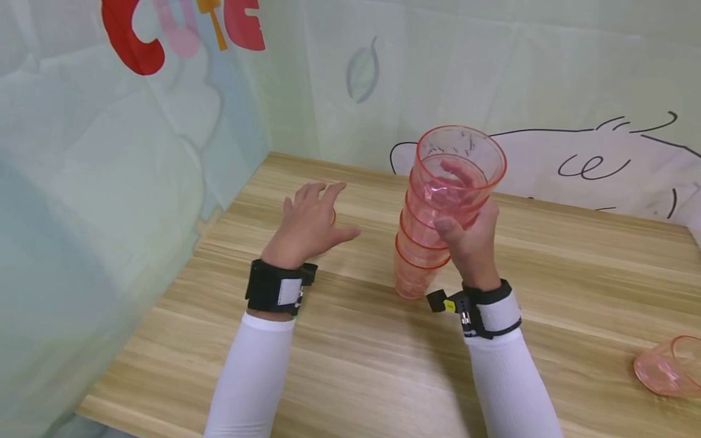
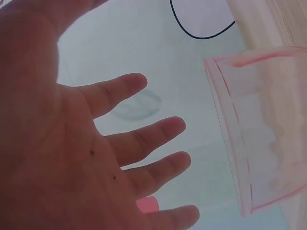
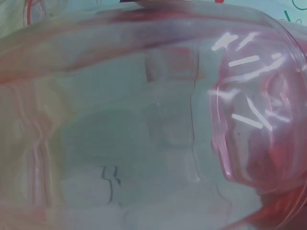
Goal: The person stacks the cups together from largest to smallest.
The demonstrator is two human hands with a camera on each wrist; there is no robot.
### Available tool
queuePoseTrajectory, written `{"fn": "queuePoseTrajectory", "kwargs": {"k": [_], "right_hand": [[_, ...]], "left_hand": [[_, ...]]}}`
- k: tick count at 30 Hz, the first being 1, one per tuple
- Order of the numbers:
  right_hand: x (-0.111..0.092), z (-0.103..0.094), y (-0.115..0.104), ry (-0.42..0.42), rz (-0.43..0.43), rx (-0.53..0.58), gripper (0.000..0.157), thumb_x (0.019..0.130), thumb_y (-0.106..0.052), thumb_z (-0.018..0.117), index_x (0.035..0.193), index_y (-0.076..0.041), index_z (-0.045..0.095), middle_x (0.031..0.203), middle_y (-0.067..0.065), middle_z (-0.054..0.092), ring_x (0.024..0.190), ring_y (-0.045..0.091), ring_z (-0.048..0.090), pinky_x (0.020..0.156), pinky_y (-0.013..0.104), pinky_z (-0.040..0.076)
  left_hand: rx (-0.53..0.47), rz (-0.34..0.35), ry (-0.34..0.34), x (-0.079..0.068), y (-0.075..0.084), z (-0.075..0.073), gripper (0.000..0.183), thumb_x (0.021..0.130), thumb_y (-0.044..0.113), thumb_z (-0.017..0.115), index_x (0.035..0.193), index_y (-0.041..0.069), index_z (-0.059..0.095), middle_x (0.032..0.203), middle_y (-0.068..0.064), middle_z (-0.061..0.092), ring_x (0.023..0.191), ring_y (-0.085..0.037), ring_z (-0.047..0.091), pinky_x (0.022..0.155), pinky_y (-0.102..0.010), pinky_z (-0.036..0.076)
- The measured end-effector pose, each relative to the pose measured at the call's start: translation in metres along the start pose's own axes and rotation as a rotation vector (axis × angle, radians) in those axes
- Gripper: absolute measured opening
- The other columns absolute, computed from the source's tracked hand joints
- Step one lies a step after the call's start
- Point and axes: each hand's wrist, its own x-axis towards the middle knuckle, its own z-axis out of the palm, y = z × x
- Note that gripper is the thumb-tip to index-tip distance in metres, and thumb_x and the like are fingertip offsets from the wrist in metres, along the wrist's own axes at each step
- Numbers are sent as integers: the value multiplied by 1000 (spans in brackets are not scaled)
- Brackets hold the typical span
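Observation:
In the head view my right hand (image 1: 477,238) grips a tall stack of clear pink nested cups (image 1: 424,234) near its upper end, thumb on the near side and fingers behind. The stack leans, its wide mouth toward the upper right. My left hand (image 1: 309,225) is spread with nothing in its grasp, over another pink cup (image 1: 334,216) that it mostly hides. In the left wrist view that cup (image 2: 268,134) shows apart from the stretched fingers (image 2: 144,139). Clear cup wall (image 3: 120,124) fills the right wrist view.
At the right edge one more pink cup (image 1: 668,368) sits on the wood-grain table (image 1: 350,365), partly cut off. Printed sheets (image 1: 339,79) hang behind and to the left of the table.

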Motion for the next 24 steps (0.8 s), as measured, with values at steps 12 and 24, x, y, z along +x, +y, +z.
{"fn": "queuePoseTrajectory", "kwargs": {"k": [12, 24], "right_hand": [[-1, -1, 1, -3, -7, -12, 93, 71, -68, 80, 129, 1, 58, 121, 18, 66, 106, 30, 66, 90, 34, 56], [-5, -7, 5, -18, 19, -21, 93, 70, -72, 78, 126, 0, 59, 117, 17, 67, 101, 29, 66, 89, 32, 56]], "left_hand": [[-7, -55, -35, 1, -9, 0, 81, 89, 49, 70, 155, 16, 37, 156, -23, 32, 145, -47, 22, 111, -73, 14], [-1, -104, -68, 0, -15, -1, 82, 89, 50, 69, 154, 11, 37, 155, -25, 32, 141, -48, 29, 107, -68, 31]]}}
